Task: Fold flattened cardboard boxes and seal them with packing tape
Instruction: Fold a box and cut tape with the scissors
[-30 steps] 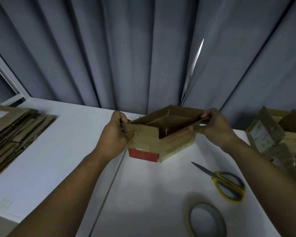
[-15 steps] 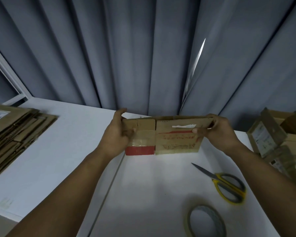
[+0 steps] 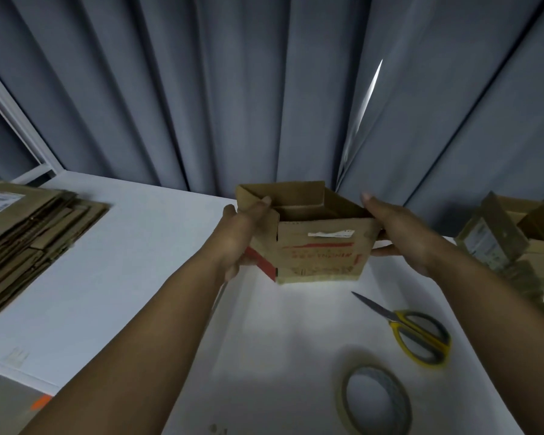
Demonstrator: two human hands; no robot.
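I hold the cardboard box (image 3: 314, 246) just above the white tabletop (image 3: 139, 246), its open mouth facing up and its long axis running left to right. My left hand (image 3: 239, 233) has its fingers grasping the left end, and my right hand (image 3: 402, 237) grasps the right end. The box's underside is hidden, and its red print is too blurred to read.

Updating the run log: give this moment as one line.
box: open, unsealed | left hand: grips box | right hand: holds box | tape, scissors: on table
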